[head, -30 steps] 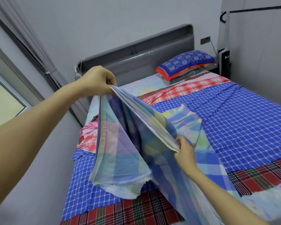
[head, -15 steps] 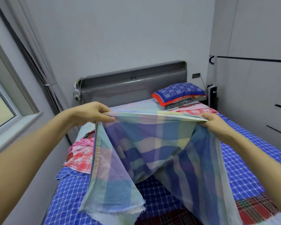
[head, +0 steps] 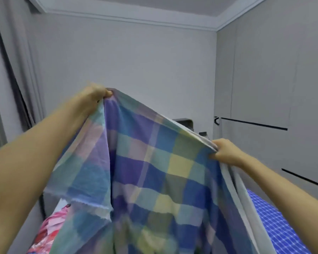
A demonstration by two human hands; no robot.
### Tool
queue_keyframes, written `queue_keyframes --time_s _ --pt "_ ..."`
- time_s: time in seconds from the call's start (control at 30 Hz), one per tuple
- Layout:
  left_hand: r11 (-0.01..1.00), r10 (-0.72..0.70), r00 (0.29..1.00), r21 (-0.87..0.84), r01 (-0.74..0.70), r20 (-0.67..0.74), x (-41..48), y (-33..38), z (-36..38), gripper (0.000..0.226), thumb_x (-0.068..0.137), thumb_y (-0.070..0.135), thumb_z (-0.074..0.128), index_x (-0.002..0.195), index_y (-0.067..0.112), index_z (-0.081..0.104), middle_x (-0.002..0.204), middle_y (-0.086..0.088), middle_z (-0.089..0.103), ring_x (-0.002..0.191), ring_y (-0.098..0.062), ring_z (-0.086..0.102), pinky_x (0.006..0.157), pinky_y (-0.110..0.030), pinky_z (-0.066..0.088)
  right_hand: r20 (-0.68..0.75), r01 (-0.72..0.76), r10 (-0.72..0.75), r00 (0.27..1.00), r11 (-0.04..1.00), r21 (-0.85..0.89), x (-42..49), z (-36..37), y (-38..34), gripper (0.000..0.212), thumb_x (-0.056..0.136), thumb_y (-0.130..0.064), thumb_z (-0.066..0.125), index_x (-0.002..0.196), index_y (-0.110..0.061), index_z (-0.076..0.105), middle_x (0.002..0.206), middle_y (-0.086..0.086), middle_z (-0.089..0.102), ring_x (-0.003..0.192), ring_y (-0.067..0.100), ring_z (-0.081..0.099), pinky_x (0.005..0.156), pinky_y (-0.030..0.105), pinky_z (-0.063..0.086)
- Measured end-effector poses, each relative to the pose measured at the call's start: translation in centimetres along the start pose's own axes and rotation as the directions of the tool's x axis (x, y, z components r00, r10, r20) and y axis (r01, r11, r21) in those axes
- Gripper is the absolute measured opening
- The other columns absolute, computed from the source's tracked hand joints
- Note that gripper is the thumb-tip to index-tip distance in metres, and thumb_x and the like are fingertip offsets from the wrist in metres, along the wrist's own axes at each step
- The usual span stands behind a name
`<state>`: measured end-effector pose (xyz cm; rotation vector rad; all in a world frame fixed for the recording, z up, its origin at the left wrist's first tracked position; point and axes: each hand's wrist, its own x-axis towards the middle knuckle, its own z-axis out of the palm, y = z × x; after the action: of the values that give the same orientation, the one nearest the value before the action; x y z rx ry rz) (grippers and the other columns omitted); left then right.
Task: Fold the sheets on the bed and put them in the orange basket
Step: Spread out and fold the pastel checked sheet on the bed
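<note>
Pastel plaid cotton sheet [head: 154,171] in blue, purple, yellow and green hangs in the air above the bed, stretched between two raised hands. Left hand [head: 95,94] grips its top edge high up, fingers curled round the cloth. Right hand [head: 225,152] pinches the same edge lower down. Blue checked bedcover [head: 275,222] shows at lower right, and a pink and red cloth [head: 48,230] at lower left.

The raised pastel-checked cotton sheet [head: 154,171], motion-blurred and cut off below, hides most of the blue-gridded bed [head: 275,226]; only its right strip and a sliver of pink-red floral cloth [head: 50,230] show.
</note>
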<state>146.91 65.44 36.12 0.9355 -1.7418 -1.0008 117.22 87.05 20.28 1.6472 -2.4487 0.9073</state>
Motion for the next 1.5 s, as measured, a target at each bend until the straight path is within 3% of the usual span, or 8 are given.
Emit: queue_keyframes --time_s 0.3,0.5,0.67,0.77,0.93,1.1,1.23,1.5 --pt "0.978 0.21 0.973 0.038 -0.207 -0.098 1.2 0.1 2.9 0.034 0.095 0.005 0.047 0.064 0.017 0.037 0.067 0.005 0.04 0.061 -0.01 0.042 0.031 -0.003 0.029 -0.191 -0.459 0.444 0.876 0.887 -0.046 -6.7 10.4 7.6 0.018 0.076 0.0 0.053 0.089 -0.005 0.064 0.096 0.02 0.067 0.095 0.04 0.06 0.067 0.036 0.042" --pt "0.98 0.118 0.97 -0.131 -0.148 -0.213 4.2 -3.4 -0.1 0.024 0.089 0.004 0.053 0.068 0.015 0.048 0.083 0.0 0.055 0.09 -0.018 0.053 0.075 -0.024 0.046 -0.224 -0.389 0.5 0.836 0.83 0.399 -6.2 8.8 5.7 0.035 0.078 0.012 0.038 0.061 -0.019 0.043 0.059 -0.002 0.045 0.064 0.021 0.043 0.049 0.026 0.031" --pt "0.955 0.044 0.963 -0.27 -0.119 -0.267 5.1 -5.2 -3.3 0.026 0.089 0.0 0.05 0.067 0.015 0.05 0.067 0.007 0.051 0.074 -0.009 0.052 0.068 -0.02 0.045 -0.208 -0.203 0.548 0.81 0.596 0.777 -2.5 1.0 2.7 0.022 0.078 0.006 0.039 0.064 -0.008 0.047 0.07 0.006 0.044 0.063 0.017 0.038 0.054 0.028 0.028" --pt "0.91 0.011 0.968 -0.399 -0.113 -0.25 6.7 -6.5 -5.4 0.018 0.083 0.002 0.052 0.077 0.017 0.059 0.092 -0.005 0.063 0.088 -0.017 0.062 0.077 -0.024 0.053 -0.05 -0.139 0.417 0.907 0.41 0.901 -1.3 -5.7 0.5 0.008 0.062 -0.004 0.043 0.06 -0.01 0.047 0.063 0.007 0.049 0.051 0.023 0.047 0.052 0.025 0.041" --pt "0.854 -0.022 0.979 -0.513 -0.088 -0.204 7.6 -6.3 -7.4 0.018 0.085 0.004 0.048 0.081 0.017 0.061 0.079 0.001 0.067 0.078 -0.014 0.061 0.078 -0.028 0.051 -0.061 0.002 0.105 0.993 0.49 0.872 2.0 -12.1 -0.1 0.025 0.064 0.0 0.047 0.072 -0.005 0.069 0.073 0.012 0.065 0.063 0.026 0.061 0.059 0.027 0.053" --pt "0.893 -0.033 0.977 -0.444 -0.066 -0.211 7.8 -5.9 -5.8 0.025 0.093 0.002 0.039 0.076 0.013 0.054 0.045 0.011 0.062 0.045 -0.003 0.061 0.066 -0.02 0.048 -0.17 -0.017 0.125 0.978 0.851 0.526 10.4 -10.9 0.4 0.023 0.06 -0.007 0.068 0.083 -0.002 0.064 0.079 0.009 0.054 0.074 0.021 0.049 0.066 0.032 0.036" --pt "0.949 -0.064 0.93 -0.311 -0.056 -0.363 9.8 -10.0 -4.5 0.028 0.092 -0.004 0.048 0.069 0.012 0.051 0.035 0.017 0.052 0.068 -0.014 0.056 0.065 -0.019 0.044 0.095 -0.109 0.092 0.991 0.973 0.202 13.7 -7.2 6.5 0.032 0.059 -0.024 0.08 0.08 -0.003 0.067 0.079 0.01 0.063 0.074 0.022 0.058 0.069 0.034 0.044" --pt "0.97 -0.166 0.924 0.111 0.216 -0.345 13.2 -23.2 2.7 0.02 0.088 -0.002 0.055 0.1 -0.018 0.06 0.089 -0.025 0.059 0.08 -0.024 0.051 0.065 -0.033 0.038 0.252 0.009 0.164 0.954 0.823 -0.568 18.3 9.4 14.7 0.025 0.084 -0.006 0.054 0.107 -0.004 0.064 0.112 0.014 0.065 0.102 0.028 0.062 0.08 0.029 0.048"
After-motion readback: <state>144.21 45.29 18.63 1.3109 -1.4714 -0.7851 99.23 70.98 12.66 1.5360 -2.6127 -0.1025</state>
